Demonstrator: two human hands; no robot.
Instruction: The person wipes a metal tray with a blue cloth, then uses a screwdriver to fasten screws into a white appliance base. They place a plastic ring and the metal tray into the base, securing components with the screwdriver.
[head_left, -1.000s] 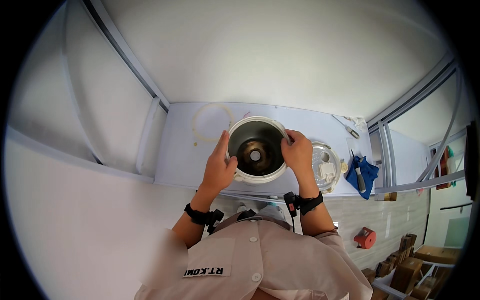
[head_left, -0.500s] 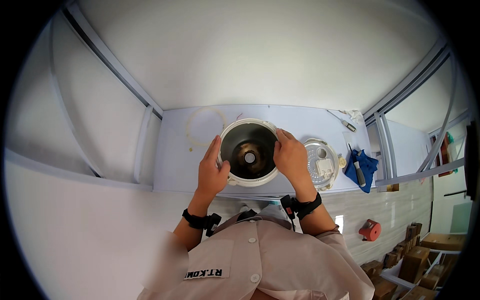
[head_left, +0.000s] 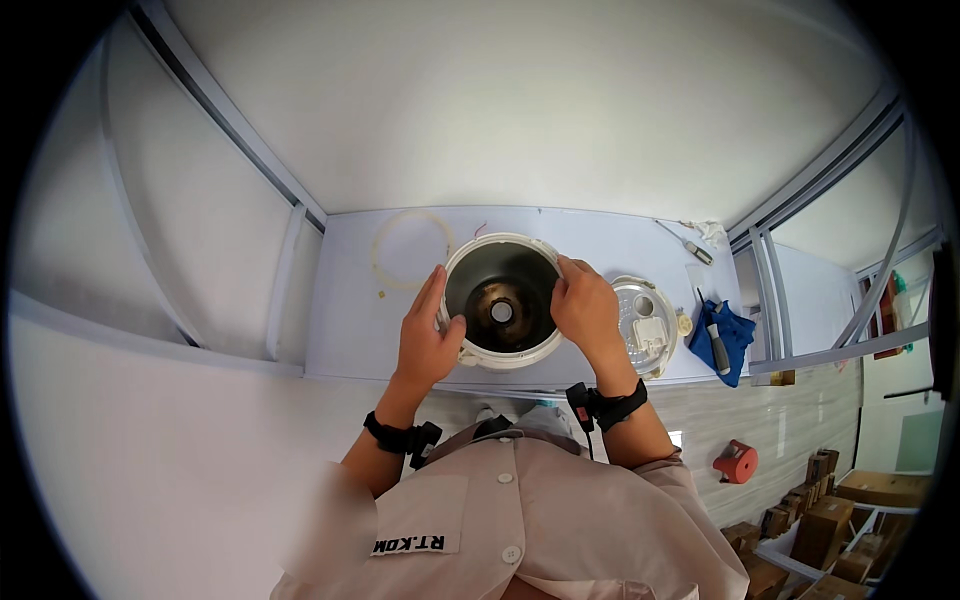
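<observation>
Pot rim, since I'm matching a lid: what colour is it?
The pot's rim is off-white, best seen in the head view.

Rice cooker body (head_left: pixel 503 300), 1: shifted slightly rightward since 0.5 s ago, now a little nearer the round lid (head_left: pixel 632 308). Left hand (head_left: pixel 428 340) and right hand (head_left: pixel 588 308), 2: moved along with it.

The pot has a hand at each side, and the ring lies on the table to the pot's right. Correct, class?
Not quite: the head view shows the ring to the left of the pot. It does lie on the table, and the left hand and right hand flank the pot.
</observation>
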